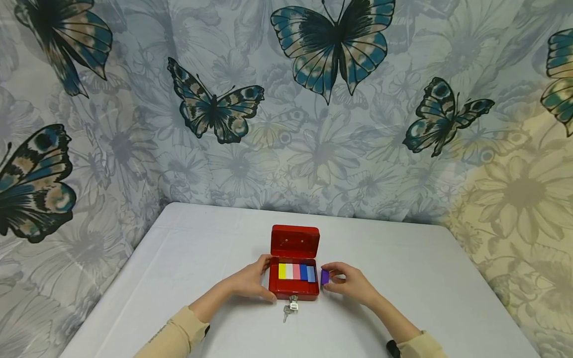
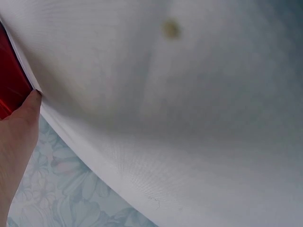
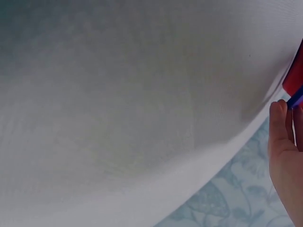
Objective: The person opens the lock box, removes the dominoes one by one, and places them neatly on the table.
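Observation:
A red metal cash box (image 1: 294, 294) stands on the table with its lid (image 1: 295, 241) raised. Inside, several coloured blocks (image 1: 296, 272) lie in a row: yellow, white, pink, dark blue and light blue. My left hand (image 1: 248, 281) holds the box at its left side, thumb at the front corner and fingers toward the back. Just off the box's right wall, my right hand (image 1: 350, 284) pinches a purple block (image 1: 325, 277) between thumb and fingers. In the right wrist view only part of that block (image 3: 296, 98) shows at the edge.
A small silver lock (image 1: 293, 303) with keys (image 1: 286, 312) is at the box's front. The white-covered table (image 1: 215, 228) extends around the box. Behind it hangs a butterfly-patterned cloth (image 1: 241, 169).

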### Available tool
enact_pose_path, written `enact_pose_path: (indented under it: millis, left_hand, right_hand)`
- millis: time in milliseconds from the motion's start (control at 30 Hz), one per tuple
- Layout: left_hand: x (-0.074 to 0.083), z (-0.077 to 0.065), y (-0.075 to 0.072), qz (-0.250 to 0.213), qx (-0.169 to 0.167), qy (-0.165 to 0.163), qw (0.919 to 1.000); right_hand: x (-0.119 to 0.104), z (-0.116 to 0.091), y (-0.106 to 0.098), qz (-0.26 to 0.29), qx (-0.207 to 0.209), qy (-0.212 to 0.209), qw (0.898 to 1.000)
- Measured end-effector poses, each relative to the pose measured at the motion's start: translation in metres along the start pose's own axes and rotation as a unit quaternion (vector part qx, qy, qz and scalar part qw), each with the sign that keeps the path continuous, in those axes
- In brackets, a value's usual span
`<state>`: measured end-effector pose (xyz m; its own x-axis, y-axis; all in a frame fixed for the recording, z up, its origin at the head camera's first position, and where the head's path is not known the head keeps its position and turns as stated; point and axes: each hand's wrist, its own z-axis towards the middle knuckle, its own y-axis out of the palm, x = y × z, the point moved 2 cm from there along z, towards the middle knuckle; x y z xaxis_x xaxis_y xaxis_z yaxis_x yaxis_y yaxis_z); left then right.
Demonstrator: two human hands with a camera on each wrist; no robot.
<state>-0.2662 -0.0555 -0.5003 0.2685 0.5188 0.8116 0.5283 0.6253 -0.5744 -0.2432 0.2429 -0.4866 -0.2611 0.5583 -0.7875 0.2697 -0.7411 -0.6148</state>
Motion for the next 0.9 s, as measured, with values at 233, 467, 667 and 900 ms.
enact_pose_path:
  millis: [233, 467, 667, 900]
  left_hand:
    - [0.0006, 0.0000, -0.0014, -0.002, -0.002, 0.006, 1.0000]
    - [0.0014, 0.0000, -0.0021, -0.002, -0.002, 0.007, 1.0000]
    - [0.0009, 0.0001, -0.0014, -0.003, -0.003, 0.002, 1.0000]
    - [0.0008, 0.0007, -0.0010, -0.004, -0.001, -0.002, 1.0000]
  right_hand:
    - [-0.0006, 0.0018, 0.0036, -0.036, -0.015, -0.018, 0.999]
    - [-0.0024, 0.0033, 0.0061, -0.071, -0.026, -0.023, 0.997]
    - [-0.0039, 0.0033, 0.0079, -0.096, -0.035, -0.033, 0.994]
    - [-0.0028, 0.0030, 0.0090, -0.109, -0.032, -0.038, 0.993]
